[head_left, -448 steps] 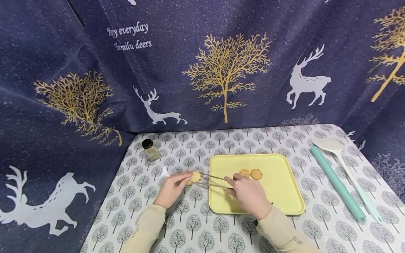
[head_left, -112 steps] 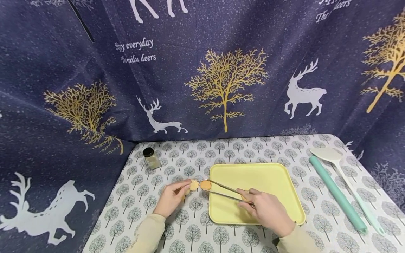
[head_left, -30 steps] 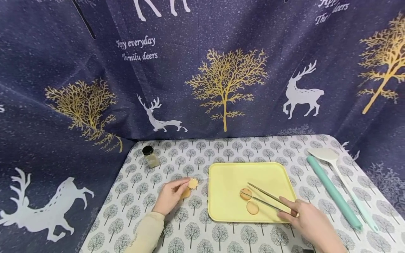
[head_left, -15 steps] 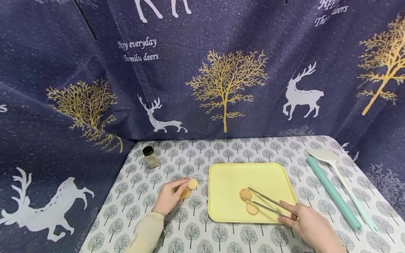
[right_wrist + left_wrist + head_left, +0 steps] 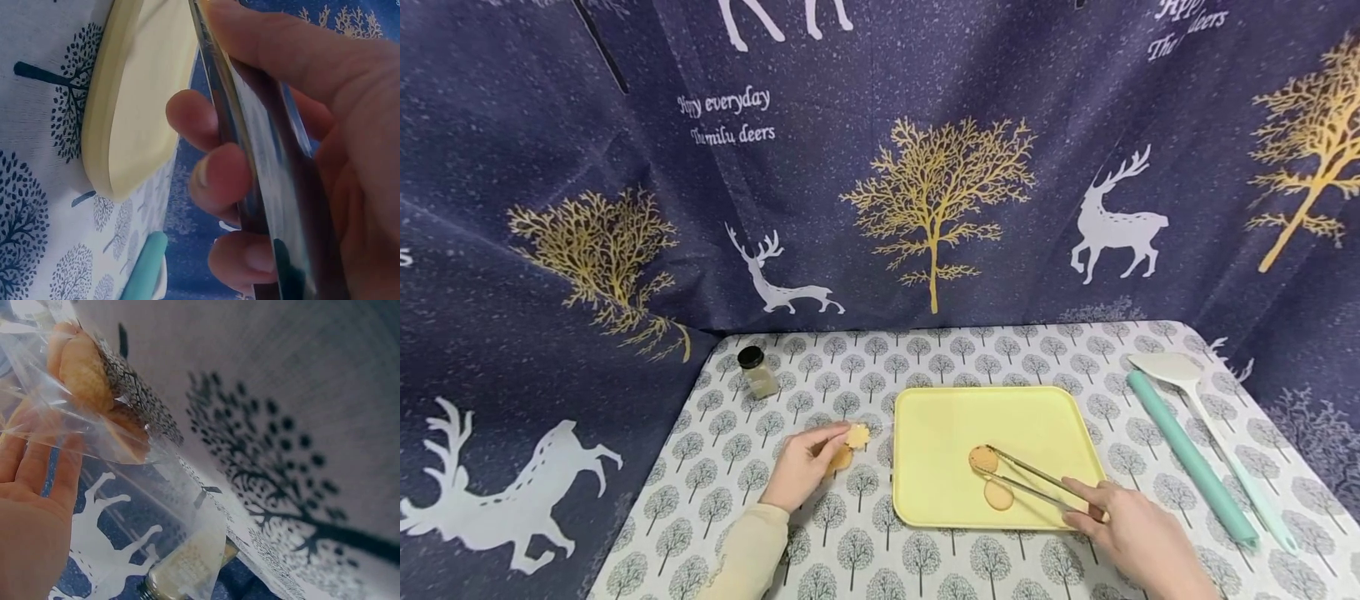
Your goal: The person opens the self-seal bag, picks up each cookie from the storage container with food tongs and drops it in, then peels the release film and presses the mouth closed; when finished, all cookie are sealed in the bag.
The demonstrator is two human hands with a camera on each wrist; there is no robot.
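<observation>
My right hand grips metal tongs over the tray's lower right, thumb and fingers wrapped round the arms in the right wrist view. The tongs' tips lie at either side of a round, dark-flecked cookie on the yellow tray. A plain round cookie lies just below it. To the left of the tray, my left hand pinches a clear plastic bag. Through the film show several cookies, among them a flower-shaped cookie. The bag's mouth is hard to make out.
A small black-lidded jar stands at the back left. Right of the tray lie a teal rod and a pale spatula. The tree-print cloth covers the table, with a deer-print curtain behind.
Earlier the tongs were at the bag, with a round cookie between them 3.7 seconds ago. They have since moved right to the tray and narrowed around the flecked cookie. The left hand stays put.
</observation>
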